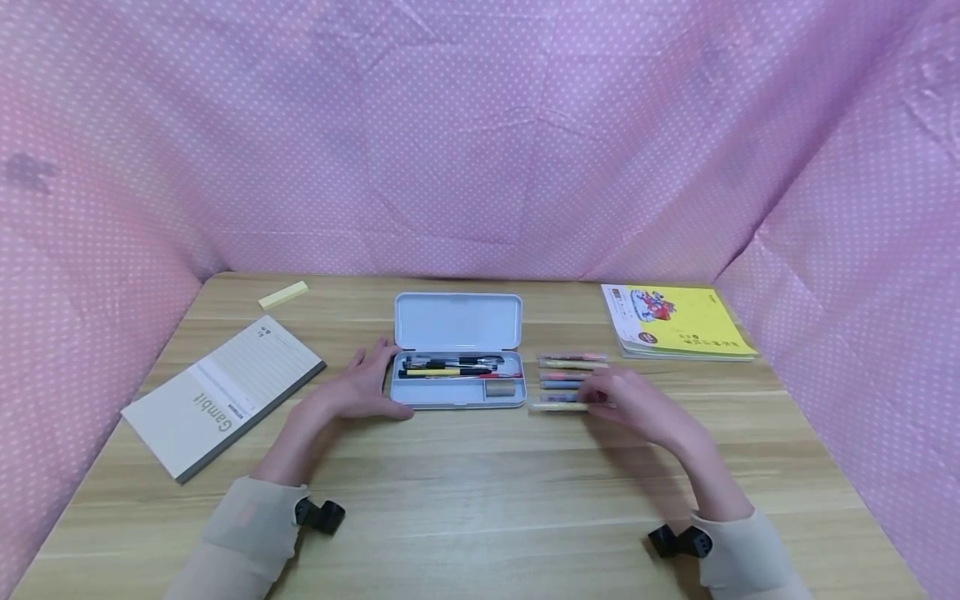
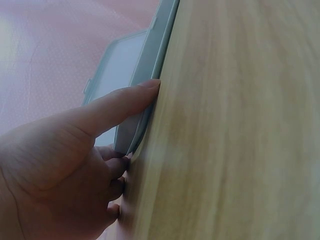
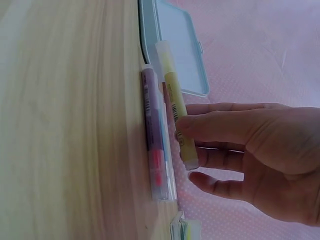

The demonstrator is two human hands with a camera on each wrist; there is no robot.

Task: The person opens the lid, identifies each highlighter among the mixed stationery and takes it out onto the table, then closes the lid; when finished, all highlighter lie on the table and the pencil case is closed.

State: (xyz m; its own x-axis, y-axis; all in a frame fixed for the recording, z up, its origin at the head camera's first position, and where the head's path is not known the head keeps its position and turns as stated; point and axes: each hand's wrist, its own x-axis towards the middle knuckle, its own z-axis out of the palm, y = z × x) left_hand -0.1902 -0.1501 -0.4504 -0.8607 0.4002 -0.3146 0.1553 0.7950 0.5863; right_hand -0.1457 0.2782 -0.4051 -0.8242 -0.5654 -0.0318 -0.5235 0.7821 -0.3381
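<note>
A pale blue pencil case (image 1: 458, 393) lies with its lid up, holding several pens (image 1: 450, 363) and a small grey-brown block (image 1: 500, 388). My left hand (image 1: 363, 389) holds its left end; in the left wrist view the thumb (image 2: 125, 105) lies along the front wall and the fingers are round the end. With thumb and fingertips my right hand (image 3: 270, 155) pinches a yellow highlighter (image 3: 176, 100), raised off the table and tilted. Beside it a purple highlighter (image 3: 151, 110) lies in a row of several highlighters (image 1: 564, 364), partly covered by the hand in the head view.
At the left lies a notebook (image 1: 225, 392) with a dark spine, and behind it a pale yellow strip (image 1: 283, 295). A stack of yellow-covered booklets (image 1: 682, 321) sits at the back right. Pink dotted cloth (image 1: 465, 167) hangs round the wooden table (image 1: 480, 500).
</note>
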